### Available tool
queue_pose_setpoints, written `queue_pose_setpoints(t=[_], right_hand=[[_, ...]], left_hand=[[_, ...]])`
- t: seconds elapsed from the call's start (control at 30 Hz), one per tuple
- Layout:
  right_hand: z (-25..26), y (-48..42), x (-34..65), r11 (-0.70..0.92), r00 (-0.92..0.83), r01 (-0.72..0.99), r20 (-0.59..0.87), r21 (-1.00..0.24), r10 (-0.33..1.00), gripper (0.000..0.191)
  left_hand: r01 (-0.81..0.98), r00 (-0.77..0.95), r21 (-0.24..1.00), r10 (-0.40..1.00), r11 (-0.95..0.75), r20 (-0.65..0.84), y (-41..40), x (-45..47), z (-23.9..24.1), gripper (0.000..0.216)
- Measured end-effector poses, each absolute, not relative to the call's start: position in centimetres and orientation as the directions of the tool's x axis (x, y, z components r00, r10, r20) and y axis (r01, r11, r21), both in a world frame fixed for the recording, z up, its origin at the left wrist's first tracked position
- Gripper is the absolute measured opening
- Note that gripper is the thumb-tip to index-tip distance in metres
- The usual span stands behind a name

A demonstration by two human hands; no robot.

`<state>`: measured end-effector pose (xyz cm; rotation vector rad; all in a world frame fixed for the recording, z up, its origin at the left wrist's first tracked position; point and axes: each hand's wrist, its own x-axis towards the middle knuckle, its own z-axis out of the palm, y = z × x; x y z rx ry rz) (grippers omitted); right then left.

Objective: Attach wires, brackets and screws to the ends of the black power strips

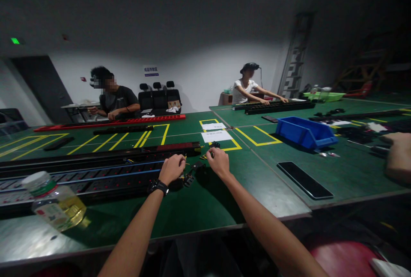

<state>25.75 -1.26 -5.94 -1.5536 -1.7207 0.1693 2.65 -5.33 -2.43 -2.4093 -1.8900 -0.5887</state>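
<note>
My left hand [172,169], with a black watch [159,187] on the wrist, rests at the right end of a long black rail assembly [125,178] with blue strips and red dots. Its fingers are curled closed, and thin yellow wire ends show beside them; what they grip is hidden. Just to the right, my right hand [218,162] is closed in a pinch near another yellow wire tip. Whatever sits between those fingers is too small to name. Small black connector-like parts [189,179] lie on the green table [212,208] between and below the hands.
A bottle of yellow liquid [58,208] stands front left. On the right are a blue bin [305,133], a phone [305,180] and another person's hand [400,157]. White paper labels [216,136] lie beyond my hands. Two co-workers handle a red rail [154,120] and black rails [279,106].
</note>
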Motion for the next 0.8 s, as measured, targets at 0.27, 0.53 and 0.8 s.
queue_pose_setpoints(t=[0.27,0.53,0.8], right_hand=[[-6.1,-2.2,25.1,0.327,-0.2,0.883,0.362,-0.337,0.911,0.021],[-5.4,-2.1,25.5,0.333,-0.25,0.895,0.286,-0.297,0.925,0.023],[-4.6,-2.1,26.5,0.385,-0.329,0.862,0.213,-0.33,0.92,0.02]], left_hand=[[0.943,0.184,0.216,0.936,-0.255,0.3,-5.3,2.8,-2.5,0.021],[0.938,0.194,0.223,0.935,-0.266,0.296,-5.2,2.7,-2.4,0.02],[0.936,0.198,0.226,0.935,-0.27,0.294,-5.3,2.7,-2.3,0.021]])
